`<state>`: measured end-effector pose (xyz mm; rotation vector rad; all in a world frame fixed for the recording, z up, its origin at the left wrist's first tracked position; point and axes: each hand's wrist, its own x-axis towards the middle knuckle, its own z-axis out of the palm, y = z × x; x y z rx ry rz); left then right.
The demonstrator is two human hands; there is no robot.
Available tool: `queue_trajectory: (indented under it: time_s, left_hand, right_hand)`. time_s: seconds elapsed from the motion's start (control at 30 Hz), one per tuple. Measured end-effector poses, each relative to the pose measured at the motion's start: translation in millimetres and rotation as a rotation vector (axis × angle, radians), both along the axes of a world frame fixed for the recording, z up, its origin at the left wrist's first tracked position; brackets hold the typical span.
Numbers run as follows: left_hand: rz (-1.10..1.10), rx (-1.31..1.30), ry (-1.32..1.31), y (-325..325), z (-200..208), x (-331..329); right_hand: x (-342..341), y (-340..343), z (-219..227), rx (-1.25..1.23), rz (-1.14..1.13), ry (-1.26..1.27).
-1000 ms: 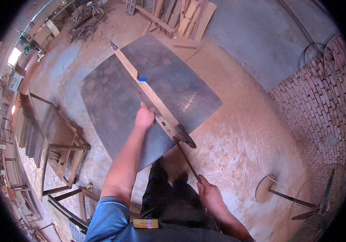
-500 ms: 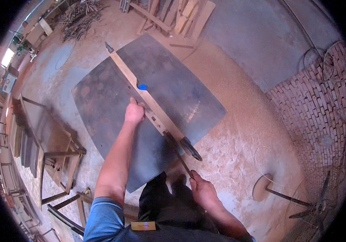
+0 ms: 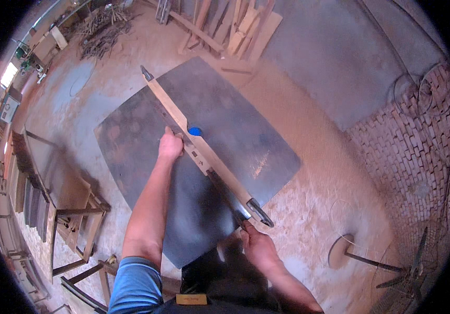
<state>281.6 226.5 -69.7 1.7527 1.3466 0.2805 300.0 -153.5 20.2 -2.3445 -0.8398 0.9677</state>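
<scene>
A long pale wooden piece [image 3: 215, 163] lies diagonally across a dark flat board [image 3: 130, 141]. Dark clamp-like fittings cap its far end [image 3: 146, 73] and near end [image 3: 259, 212]. A round blue part [image 3: 194, 131] sits at its curved notch. Along its left side runs a long narrow flat tool [image 3: 198, 157], with small dark marks in the middle and a darker near section; its exact kind I cannot make out. My left hand [image 3: 170, 145] grips the tool's middle edge, forefinger extended along it. My right hand [image 3: 259, 245] is closed around its near end.
Planks [image 3: 251, 31] lean at the back, with a heap of sticks [image 3: 104, 34] farther left. A metal-framed stand [image 3: 81, 212] holds sheets at left. On the right are a fan [image 3: 413, 269], with its round base [image 3: 340, 251], and a brick stack [image 3: 403, 136].
My right hand and the tool have slid forward and left along the wooden piece. My left hand has moved with them. The whole view has shifted slightly, with the board appearing lower.
</scene>
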Motion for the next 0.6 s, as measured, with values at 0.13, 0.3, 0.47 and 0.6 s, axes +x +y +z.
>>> queue_trajectory:
  time_s: [0.13, 0.3, 0.47, 0.6]
  left_hand:
    - [0.013, 0.021, -0.003, 20.6, 3.8, 1.1]
    - [0.028, 0.002, -0.028, 49.8, 2.0, 1.1]
    - [0.03, 0.02, 0.001, 83.1, 0.1, 7.5]
    - [0.026, 0.054, 0.01, 126.4, -14.6, 5.0]
  right_hand:
    - [1.7, 27.0, 5.9, -0.07, 0.008, -0.019]
    - [0.9, 54.6, 3.5, -0.071, 0.013, -0.038]
    - [0.8, 85.6, -1.7, 0.031, 0.011, -0.116]
    - [-0.5, 119.8, -4.6, 0.023, 0.008, -0.079]
